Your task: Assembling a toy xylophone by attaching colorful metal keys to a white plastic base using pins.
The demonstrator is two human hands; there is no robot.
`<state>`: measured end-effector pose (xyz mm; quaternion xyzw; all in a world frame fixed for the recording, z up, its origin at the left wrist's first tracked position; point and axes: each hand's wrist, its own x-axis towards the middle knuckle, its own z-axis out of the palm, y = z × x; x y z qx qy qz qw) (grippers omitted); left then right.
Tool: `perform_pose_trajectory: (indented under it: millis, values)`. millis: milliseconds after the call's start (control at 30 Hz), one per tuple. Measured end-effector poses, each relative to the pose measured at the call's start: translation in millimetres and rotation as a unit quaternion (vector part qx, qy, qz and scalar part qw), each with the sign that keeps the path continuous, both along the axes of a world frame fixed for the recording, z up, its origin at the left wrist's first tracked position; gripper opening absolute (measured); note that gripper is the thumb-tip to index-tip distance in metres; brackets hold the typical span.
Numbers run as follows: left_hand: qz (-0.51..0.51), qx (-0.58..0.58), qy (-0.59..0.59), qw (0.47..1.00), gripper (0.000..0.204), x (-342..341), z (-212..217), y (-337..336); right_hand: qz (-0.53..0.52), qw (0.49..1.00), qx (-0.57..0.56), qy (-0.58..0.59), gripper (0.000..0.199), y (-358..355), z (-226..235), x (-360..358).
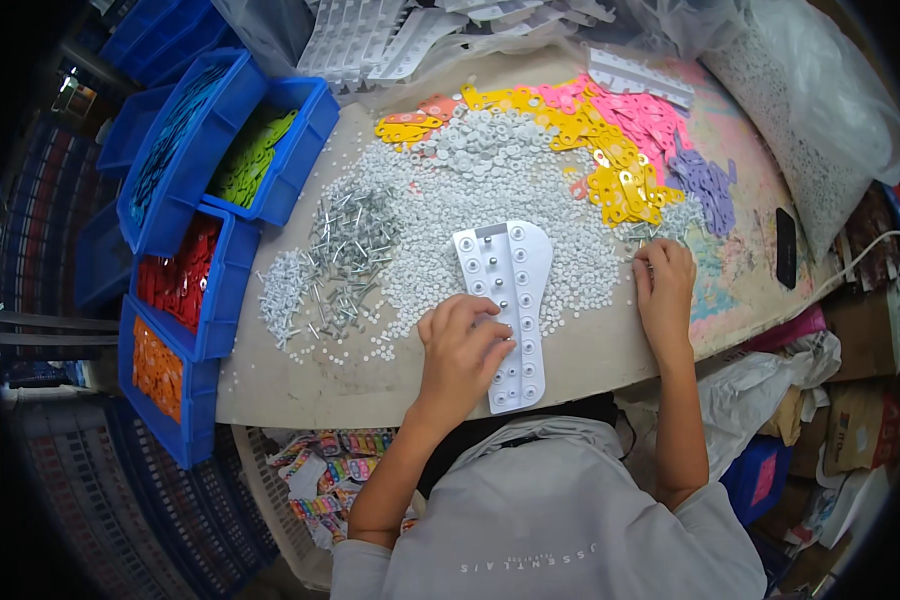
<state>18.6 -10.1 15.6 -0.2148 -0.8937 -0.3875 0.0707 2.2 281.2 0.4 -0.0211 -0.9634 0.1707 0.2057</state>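
Note:
A white plastic board (531, 275) with rows of round sockets lies near the table's front edge, its broader rounded end pointing away from me. Several metal pins (496, 283) stand upright along its middle channel. My left hand (460, 350) rests over the board's left side, thumb and fingertips closed together near that channel; whatever they pinch is too small to make out. To the right, my right hand (667, 285) has its fingers bent and drawn together at the near edge of a small heap of metal pins (678, 220). What its fingertips hold is hidden.
Small white caps (440, 220) cover the table's middle; metal rivets (355, 235) lie left of them. Yellow (625, 185), pink (660, 130) and purple plastic pieces (705, 185) are heaped at back right. Blue bins (210, 340) line the left; a black phone-like object (786, 250) lies right.

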Motion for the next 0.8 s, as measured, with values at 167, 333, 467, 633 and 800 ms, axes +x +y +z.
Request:
perform_pose_trajectory:
  millis: [167,333,467,633,800]
  values:
    - [-0.016,-0.021,0.015,1.0,0.017,3,0,-1,-0.037,0.998,-0.04,0.016,0.006,-4,6,1]
    - [-0.022,-0.038,0.063,0.997,0.018,10,2,0,-0.054,0.996,-0.074,-0.004,0.006,-12,14,4]
    - [-0.036,-0.03,0.048,0.998,0.017,11,5,-9,-0.017,0.998,-0.056,0.009,0.011,-2,10,5]
    - [0.187,-0.116,0.056,0.974,0.017,-10,-5,-77,-0.002,0.999,-0.039,0.014,0.016,7,7,10]
    - [0.188,-0.195,0.063,0.961,0.014,-22,-16,-111,0.005,0.954,-0.3,-0.017,0.01,-39,26,21]
